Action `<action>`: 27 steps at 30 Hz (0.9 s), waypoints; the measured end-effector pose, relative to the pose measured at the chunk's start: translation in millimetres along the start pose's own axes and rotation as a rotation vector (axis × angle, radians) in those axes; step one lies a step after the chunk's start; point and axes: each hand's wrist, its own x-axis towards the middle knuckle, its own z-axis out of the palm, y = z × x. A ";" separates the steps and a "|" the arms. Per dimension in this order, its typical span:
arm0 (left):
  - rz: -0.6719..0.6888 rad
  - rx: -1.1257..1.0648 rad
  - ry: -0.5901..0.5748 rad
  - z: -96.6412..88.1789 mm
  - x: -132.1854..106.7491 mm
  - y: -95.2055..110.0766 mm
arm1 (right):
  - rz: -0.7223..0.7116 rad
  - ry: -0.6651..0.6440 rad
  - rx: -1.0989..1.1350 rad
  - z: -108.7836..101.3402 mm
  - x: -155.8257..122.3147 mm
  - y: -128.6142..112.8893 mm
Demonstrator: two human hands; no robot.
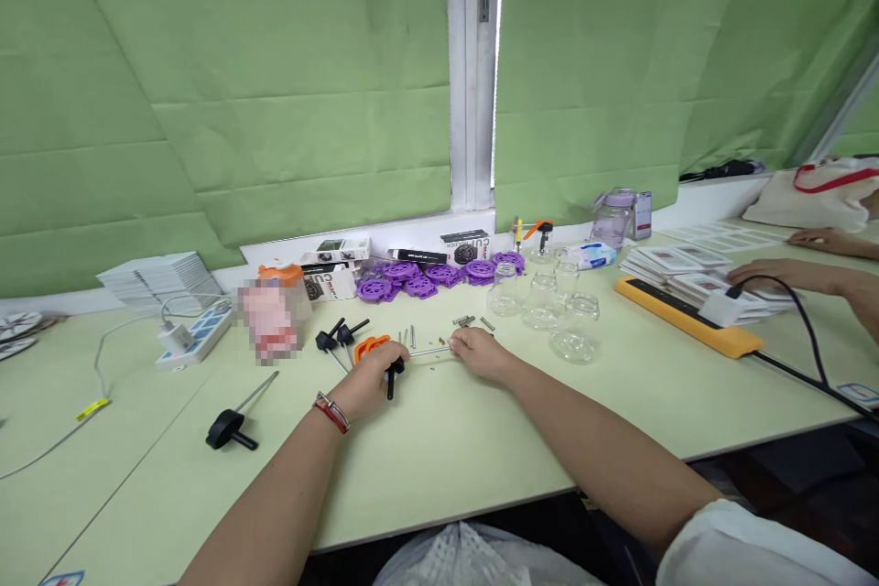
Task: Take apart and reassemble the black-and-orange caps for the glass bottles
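My left hand [374, 373] is closed round a black T-handled tool [393, 375] whose thin metal rod [429, 352] runs right across the table. An orange plastic part [371, 346] lies just behind this hand. My right hand [475, 351] pinches the far end of the rod, fingers together. Small springs [463, 321] and tiny screws lie just beyond it. Two more black-handled rods [340, 336] rest left of the orange part.
Another black-handled rod [232, 426] lies at front left. Several glass jars [542, 302] stand right of my hands, purple discs [426, 277] and small boxes [340, 250] behind. A power strip [196, 336] sits left. An orange-edged device [687, 316], card stacks and another person's hands [775, 275] are at right.
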 end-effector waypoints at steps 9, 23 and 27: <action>-0.001 -0.019 0.007 1.3 0.7 -1.0 | -0.015 0.061 -0.049 -0.1 1.3 -0.4; 0.015 -0.017 0.009 2.3 0.6 0.2 | -0.077 0.061 -0.112 0.1 2.0 -0.3; -0.002 0.008 0.020 1.6 0.5 -2.1 | -0.053 0.091 -0.017 -3.1 0.5 -1.8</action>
